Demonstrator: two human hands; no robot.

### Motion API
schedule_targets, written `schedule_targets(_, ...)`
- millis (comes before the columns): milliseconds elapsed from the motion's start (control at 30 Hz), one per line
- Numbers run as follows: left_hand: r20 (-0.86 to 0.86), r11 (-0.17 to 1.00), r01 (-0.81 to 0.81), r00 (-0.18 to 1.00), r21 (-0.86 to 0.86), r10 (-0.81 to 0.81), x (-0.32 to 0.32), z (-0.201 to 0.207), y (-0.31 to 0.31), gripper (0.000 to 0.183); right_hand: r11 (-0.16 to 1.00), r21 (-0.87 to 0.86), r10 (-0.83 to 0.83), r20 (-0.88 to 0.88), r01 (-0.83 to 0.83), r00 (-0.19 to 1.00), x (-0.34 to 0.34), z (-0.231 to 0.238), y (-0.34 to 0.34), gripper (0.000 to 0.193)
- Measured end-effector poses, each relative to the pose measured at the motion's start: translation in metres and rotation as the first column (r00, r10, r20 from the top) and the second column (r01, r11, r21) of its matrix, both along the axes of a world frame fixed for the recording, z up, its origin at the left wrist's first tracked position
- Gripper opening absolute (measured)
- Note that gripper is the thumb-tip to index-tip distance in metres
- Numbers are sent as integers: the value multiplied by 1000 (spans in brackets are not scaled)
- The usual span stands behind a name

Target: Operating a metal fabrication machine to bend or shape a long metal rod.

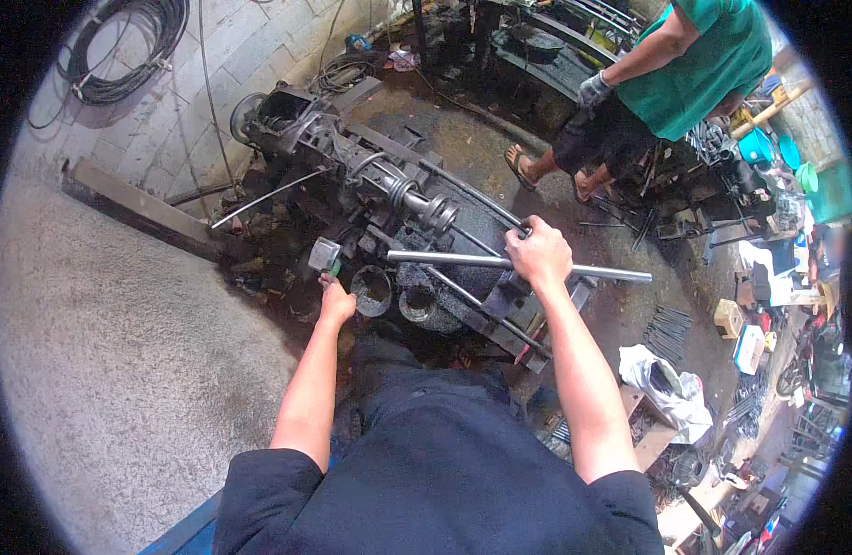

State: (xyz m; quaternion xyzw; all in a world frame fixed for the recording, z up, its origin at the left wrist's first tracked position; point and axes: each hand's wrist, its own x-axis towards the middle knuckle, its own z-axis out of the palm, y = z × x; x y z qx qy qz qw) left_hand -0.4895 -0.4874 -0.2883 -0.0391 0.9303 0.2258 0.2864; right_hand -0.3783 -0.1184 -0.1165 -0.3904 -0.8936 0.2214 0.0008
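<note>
The left hand (337, 303) is curled around the green handle of a hammer (324, 253), its grey block head just beyond the fingers, near the left side of the machine (406, 198). The right hand (540, 252) is closed over the middle of a long steel bar (613, 273). The bar crosses above the machine's near right corner: one end points toward the hammer, well apart from the left hand; the other sticks out past the right edge.
</note>
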Motion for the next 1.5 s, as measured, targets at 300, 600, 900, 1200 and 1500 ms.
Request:
schedule_targets(300, 20, 998, 68, 997, -18, -68, -9, -10, -12, 93, 1000, -27, -2, -13, 2, 1000, -4, 0, -2, 47)
schedule_targets(600, -27, 986, 144, 989, -85, -147, -7, 6, -6, 94, 1000, 1, 7, -42, -7, 999, -3, -3, -2, 46)
schedule_targets(900, -87, 979, 176, 979, -107, -185, -4, 16, -5, 87, 1000, -8, -13, 0, 13, 1000, -5, 5, -5, 42)
schedule_targets(1200, -96, 985, 167, 981, -36, -170, -9, 18, -9, 78, 1000, -23, -4, 3, 4, 1000, -7, 1, -4, 40)
schedule_targets(1500, -109, 986, 152, 981, -64, -159, -3, 23, -5, 85, 999, -33, -29, -21, 28, 999, -6, 1, -5, 41)
